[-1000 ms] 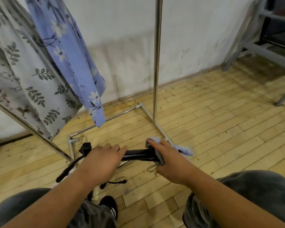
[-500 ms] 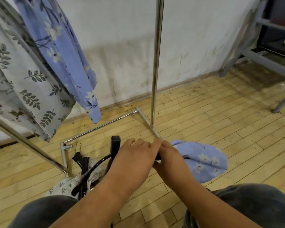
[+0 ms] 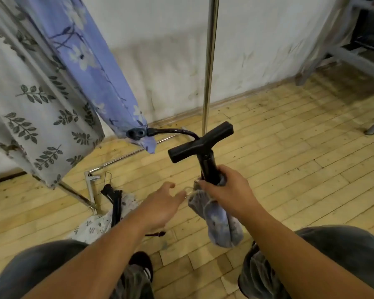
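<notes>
My right hand (image 3: 229,190) grips the barrel of a black hand pump (image 3: 200,145), held upright with its T-handle on top. A blue floral drawstring bag (image 3: 218,221) covers the pump's lower part and hangs below my fist. The pump's black hose (image 3: 171,132) curves left to a nozzle head. My left hand (image 3: 160,207) hovers just left of the bag's mouth, fingers loosely spread, a fingertip near the white drawstring (image 3: 187,192).
A chrome clothes rack pole (image 3: 209,61) rises behind the pump, its base bars on the wooden floor. A leaf-print cloth (image 3: 30,100) and a blue floral cloth (image 3: 89,61) hang at left. Black hangers (image 3: 115,201) lie on a floral cloth on the floor. A grey metal frame (image 3: 354,59) stands at right.
The pump has swung from lying across to upright and risen. The bag has slid over its lower part, my right hand now grips the barrel, and my left hand has let go.
</notes>
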Available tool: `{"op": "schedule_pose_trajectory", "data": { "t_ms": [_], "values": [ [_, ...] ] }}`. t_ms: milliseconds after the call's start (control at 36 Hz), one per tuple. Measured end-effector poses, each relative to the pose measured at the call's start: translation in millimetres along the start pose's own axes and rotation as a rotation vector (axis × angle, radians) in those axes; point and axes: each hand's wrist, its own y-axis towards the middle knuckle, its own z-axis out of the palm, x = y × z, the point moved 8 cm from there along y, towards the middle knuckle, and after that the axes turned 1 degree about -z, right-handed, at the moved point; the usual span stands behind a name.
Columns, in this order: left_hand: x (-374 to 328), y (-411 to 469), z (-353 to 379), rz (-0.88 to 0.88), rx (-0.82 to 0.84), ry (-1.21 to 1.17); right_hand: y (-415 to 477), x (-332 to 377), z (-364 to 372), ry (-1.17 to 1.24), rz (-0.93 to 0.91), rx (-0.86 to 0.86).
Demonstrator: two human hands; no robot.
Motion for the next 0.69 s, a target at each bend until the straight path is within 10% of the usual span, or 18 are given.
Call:
{"op": "schedule_pose_trajectory", "data": {
  "t_ms": [361,694],
  "values": [
    [-0.4,7.6,7.4,-0.216,0.045,-0.642,-14.6,21.6,4.0,0.169,-0.097,0.08],
    [-19.0,7.3,-12.3,0.07,-0.124,-0.349,-13.3,1.6,-4.5,-0.092,-0.024,0.034]
  ]
}}
